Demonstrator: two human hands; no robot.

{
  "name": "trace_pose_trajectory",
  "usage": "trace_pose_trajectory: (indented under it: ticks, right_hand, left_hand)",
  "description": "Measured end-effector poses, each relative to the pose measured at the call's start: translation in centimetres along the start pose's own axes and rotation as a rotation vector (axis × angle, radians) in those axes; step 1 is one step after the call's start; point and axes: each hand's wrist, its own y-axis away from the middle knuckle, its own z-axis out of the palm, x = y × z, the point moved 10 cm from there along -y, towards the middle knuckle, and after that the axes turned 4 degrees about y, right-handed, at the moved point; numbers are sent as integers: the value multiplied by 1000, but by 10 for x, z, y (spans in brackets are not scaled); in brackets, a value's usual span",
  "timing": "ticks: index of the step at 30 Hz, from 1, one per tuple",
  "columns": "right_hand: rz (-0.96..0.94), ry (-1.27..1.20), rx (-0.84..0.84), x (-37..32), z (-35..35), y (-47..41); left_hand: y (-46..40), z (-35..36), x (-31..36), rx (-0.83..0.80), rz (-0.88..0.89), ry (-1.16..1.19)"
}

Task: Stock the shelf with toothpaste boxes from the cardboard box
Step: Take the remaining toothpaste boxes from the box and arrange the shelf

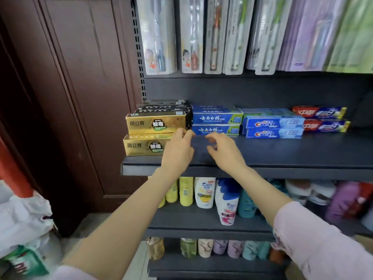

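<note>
Left hand (177, 150) over the shelf (282, 152), fingers loosely extended, tips at the right end of the gold boxes (155, 134); nothing gripped. Right hand (224, 150) just beside it at 3 o'clock, fingers half curled, empty. Blue boxes (217, 121) at 12 o'clock of the hands. Crest boxes (273, 127) and red boxes (323, 119) further toward 2 o'clock. Bottles (203, 193) at 6 o'clock, one shelf down.

Bare dark shelf (282, 152) open in front of the blue toothpaste boxes (216, 123), Crest boxes (274, 128) and red boxes (325, 120). Blocked at far left by gold boxes (153, 134) stacked to the front edge. Overhead, limited by hanging toothbrush packs (212, 35). Possibly empty at the far right rear corner; too dark to tell.
</note>
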Motion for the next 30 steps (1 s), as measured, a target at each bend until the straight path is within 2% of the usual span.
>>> trace_pose_trajectory:
  ticks: [4, 6, 10, 13, 16, 21, 24, 27, 30]
  right_hand:
    - [141, 108, 72, 71, -54, 48]
    - [221, 144, 52, 116, -78, 78]
    - [352, 219, -5, 211, -119, 147]
    - [444, 255, -67, 297, -150, 206]
    - [511, 265, -181, 385, -169, 260]
    - [693, 303, -479, 495, -168, 348]
    - [721, 271, -546, 537, -162, 384]
    - [819, 240, -608, 574, -154, 419]
    - [931, 175, -636, 607, -147, 439]
  left_hand:
    - [13, 57, 79, -139, 60, 49]
    - [20, 87, 125, -186, 84, 69]
    - [38, 137, 219, -156, 126, 100]
    - [69, 199, 305, -268, 144, 175]
    - [110, 273, 375, -490, 35, 267]
    - [170, 372, 434, -793, -210, 400]
    - [197, 419, 455, -896, -336, 456]
    - [240, 468, 469, -1034, -497, 450]
    - [275, 506, 477, -1089, -683, 506]
